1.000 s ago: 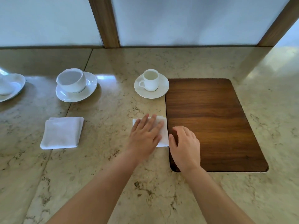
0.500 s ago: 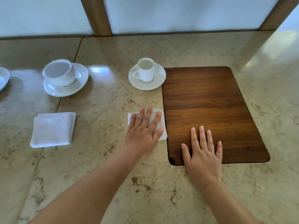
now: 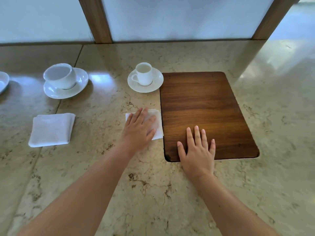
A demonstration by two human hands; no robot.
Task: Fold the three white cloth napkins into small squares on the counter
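Observation:
A small folded white napkin (image 3: pixel 158 122) lies on the marble counter (image 3: pixel 105 167) just left of the wooden board (image 3: pixel 204 103). My left hand (image 3: pixel 139 132) rests flat on it, fingers spread, covering most of it. A second folded white napkin (image 3: pixel 51 129) lies at the left, untouched. My right hand (image 3: pixel 197 150) lies flat and open on the near left corner of the board, holding nothing. Only two napkins are in view.
A small white cup on a saucer (image 3: pixel 144 79) stands behind the napkin, touching the board's far left corner. A larger cup and saucer (image 3: pixel 64 81) stands at the back left, and a white dish edge (image 3: pixel 3 81) shows at the far left. Frosted panels with wooden posts line the back.
My right hand left the napkin's right edge and moved onto the board, spreading flat. My left hand stays pressed on the napkin.

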